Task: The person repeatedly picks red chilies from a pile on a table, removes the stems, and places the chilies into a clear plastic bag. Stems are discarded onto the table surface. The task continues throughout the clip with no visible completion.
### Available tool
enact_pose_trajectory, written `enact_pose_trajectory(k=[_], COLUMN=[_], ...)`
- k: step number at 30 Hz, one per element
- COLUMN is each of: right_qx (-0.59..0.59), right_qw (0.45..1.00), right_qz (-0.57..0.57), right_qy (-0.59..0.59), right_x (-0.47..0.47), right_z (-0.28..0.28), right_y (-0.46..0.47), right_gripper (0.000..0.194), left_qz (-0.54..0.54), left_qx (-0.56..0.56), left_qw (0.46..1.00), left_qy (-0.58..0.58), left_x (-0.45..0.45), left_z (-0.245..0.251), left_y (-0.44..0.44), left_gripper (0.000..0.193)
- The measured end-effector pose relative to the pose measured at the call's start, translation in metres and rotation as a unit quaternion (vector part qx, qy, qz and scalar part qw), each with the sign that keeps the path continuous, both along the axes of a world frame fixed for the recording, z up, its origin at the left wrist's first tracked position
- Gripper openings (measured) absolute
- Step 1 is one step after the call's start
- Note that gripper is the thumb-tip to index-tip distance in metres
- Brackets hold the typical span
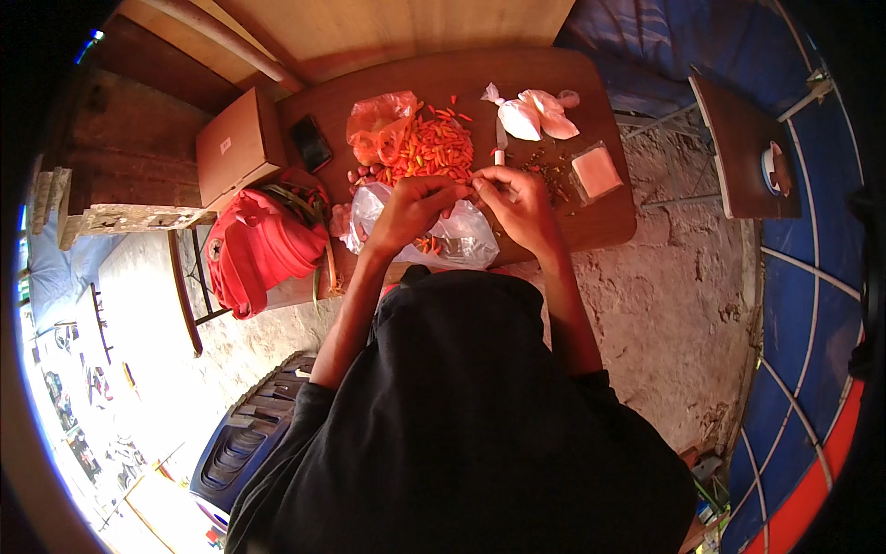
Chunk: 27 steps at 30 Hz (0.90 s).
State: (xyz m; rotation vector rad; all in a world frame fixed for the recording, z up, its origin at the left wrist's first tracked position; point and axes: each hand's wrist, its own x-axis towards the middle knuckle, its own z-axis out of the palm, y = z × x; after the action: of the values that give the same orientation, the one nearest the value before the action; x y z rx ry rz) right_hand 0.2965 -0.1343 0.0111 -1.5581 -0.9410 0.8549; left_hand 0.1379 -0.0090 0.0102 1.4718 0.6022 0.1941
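Note:
My left hand [419, 204] and my right hand [513, 197] meet fingertip to fingertip above the near side of the table. Both pinch a small chili pepper, mostly hidden by the fingers. Just beyond them spreads a heap of red and orange chili peppers [436, 149], with an orange plastic bag [379, 121] against its left side. Below my hands lies an open clear plastic bag [467, 235] with some chilies inside. Stem scraps [547, 166] are scattered to the right of my right hand. A knife [500, 138] with a white handle lies beyond that hand.
Shallots [363, 173] sit left of the heap. A phone [311, 143], a cardboard box [239, 149] and a red bag [266, 249] are farther left on the wooden table [581, 228]. Two knotted bags of white powder [519, 119] and a pink square packet [597, 172] lie right.

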Motion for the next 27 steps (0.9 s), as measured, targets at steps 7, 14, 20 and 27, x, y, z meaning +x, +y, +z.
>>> enact_pose_trajectory(k=[7, 14, 20, 27], right_qx=[0.063, 0.041, 0.032, -0.088], right_qw=[0.994, 0.984, 0.976, 0.944], right_qz=[-0.033, -0.029, -0.132, -0.297], right_qy=[0.085, 0.172, 0.171, -0.115], right_x=[-0.007, -0.001, 0.032, 0.082], right_z=[-0.007, -0.014, -0.085, -0.178], right_y=[0.000, -0.003, -0.011, -0.044], right_gripper=[0.018, 0.019, 0.020, 0.034], left_qz=[0.047, -0.003, 0.047, 0.054], left_qx=[-0.014, -0.090, 0.038, 0.285], left_qw=[0.999, 0.996, 0.997, 0.950], left_qy=[-0.006, -0.003, 0.044, 0.116], left_x=[0.002, 0.002, 0.007, 0.010], left_z=[0.003, 0.012, -0.009, -0.056], left_y=[0.000, 0.006, 0.025, 0.076], left_gripper=[0.027, 0.029, 0.031, 0.040])
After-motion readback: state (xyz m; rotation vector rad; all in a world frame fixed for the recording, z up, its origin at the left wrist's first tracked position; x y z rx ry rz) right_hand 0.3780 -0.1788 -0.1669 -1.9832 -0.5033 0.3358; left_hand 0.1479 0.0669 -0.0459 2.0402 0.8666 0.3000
